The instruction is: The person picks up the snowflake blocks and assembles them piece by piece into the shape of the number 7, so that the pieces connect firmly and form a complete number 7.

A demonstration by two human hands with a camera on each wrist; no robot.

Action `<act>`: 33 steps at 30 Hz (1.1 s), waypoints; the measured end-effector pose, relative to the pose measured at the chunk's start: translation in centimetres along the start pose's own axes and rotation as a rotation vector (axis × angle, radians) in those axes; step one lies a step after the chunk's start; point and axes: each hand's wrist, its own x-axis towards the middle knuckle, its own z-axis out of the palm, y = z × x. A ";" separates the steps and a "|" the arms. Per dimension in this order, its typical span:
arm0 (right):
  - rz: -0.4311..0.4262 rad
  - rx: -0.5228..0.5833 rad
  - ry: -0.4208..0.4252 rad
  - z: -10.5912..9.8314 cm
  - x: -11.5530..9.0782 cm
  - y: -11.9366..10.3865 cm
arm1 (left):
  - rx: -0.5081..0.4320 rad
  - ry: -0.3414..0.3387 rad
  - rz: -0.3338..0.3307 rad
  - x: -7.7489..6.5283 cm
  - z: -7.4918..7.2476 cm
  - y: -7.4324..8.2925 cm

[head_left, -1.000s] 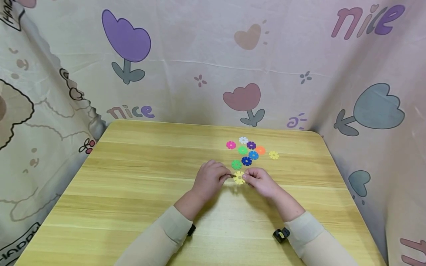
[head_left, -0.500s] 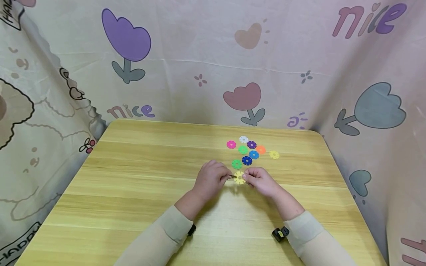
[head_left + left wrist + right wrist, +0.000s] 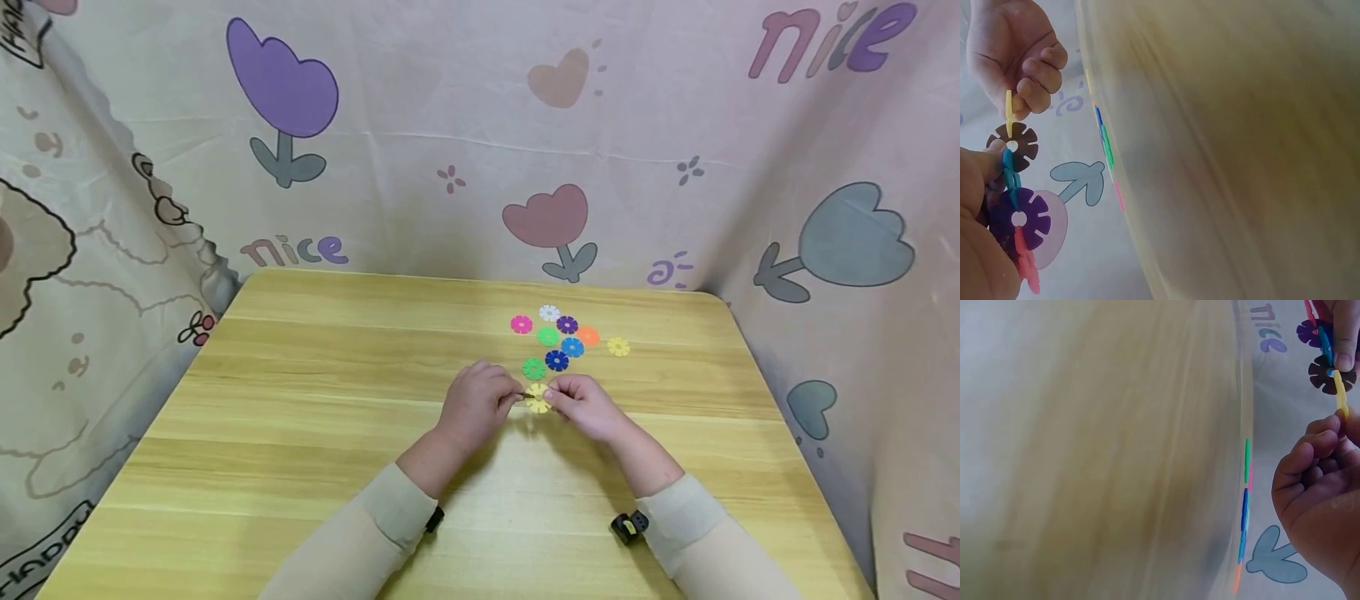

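Note:
Over the middle of the table, my left hand (image 3: 474,407) pinches a short chain of slotted snowflake discs. In the left wrist view the chain has a brown disc (image 3: 1025,141), a teal disc (image 3: 1009,164), a purple disc (image 3: 1036,220) and a pink disc (image 3: 1025,255), joined at right angles to one another. My right hand (image 3: 591,410) pinches a yellow disc (image 3: 537,402) between thumb and fingers. The yellow disc's edge meets a slot of the brown one, seen edge-on in the right wrist view. From the head camera, my left fingers hide most of the chain.
Beyond my hands lie several loose discs on the wooden table (image 3: 315,375). A green disc (image 3: 534,368) and a dark blue disc (image 3: 557,360) are closest; a pink disc (image 3: 521,324) and another yellow disc (image 3: 618,346) lie at the sides. A printed curtain (image 3: 405,108) hangs behind.
Both hands keep their grips and almost the same place. The right hand with the yellow disc has edged very slightly toward the left hand. The loose discs lie unchanged.

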 end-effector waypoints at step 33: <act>-0.038 -0.095 -0.145 1.8 -0.3 -1.4 | -0.409 -0.226 -0.445 -0.2 -1.3 -0.2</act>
